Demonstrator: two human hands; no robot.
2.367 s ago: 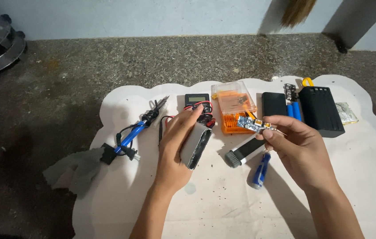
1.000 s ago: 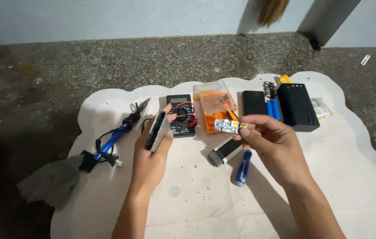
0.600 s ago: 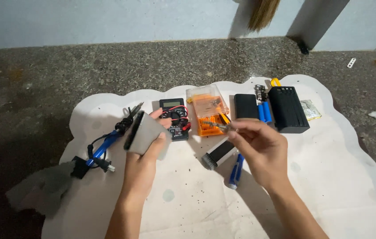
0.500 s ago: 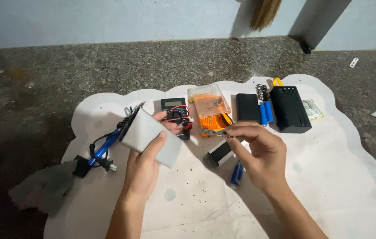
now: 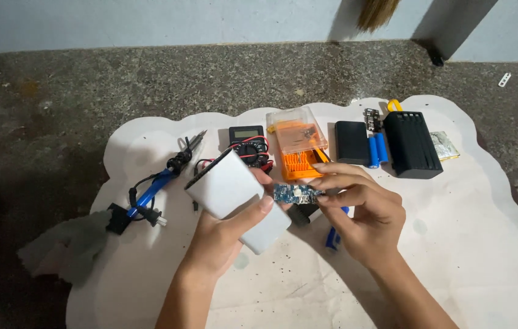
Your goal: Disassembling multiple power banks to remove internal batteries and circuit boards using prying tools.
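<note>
My left hand (image 5: 225,240) grips a white rectangular casing (image 5: 236,195), tilted with its dark open end up and to the left. My right hand (image 5: 362,213) pinches a small blue circuit board (image 5: 296,194) between its fingertips, right beside the casing's upper right edge. Both hands hover over a white mat (image 5: 466,244) on the floor. Under my right hand lie a dark grey piece (image 5: 303,214) and a blue tool (image 5: 333,239), both partly hidden.
At the back of the mat lie a blue-handled soldering iron (image 5: 160,176) with its cord, a black multimeter (image 5: 248,143), an orange screwdriver kit (image 5: 297,142), a black box (image 5: 351,142), two blue cells (image 5: 376,150) and a black case (image 5: 412,144). A grey cloth (image 5: 67,244) lies left.
My left hand has lifted the casing off the mat and turned its broad white face towards me. My right hand has brought the circuit board left, close to the casing.
</note>
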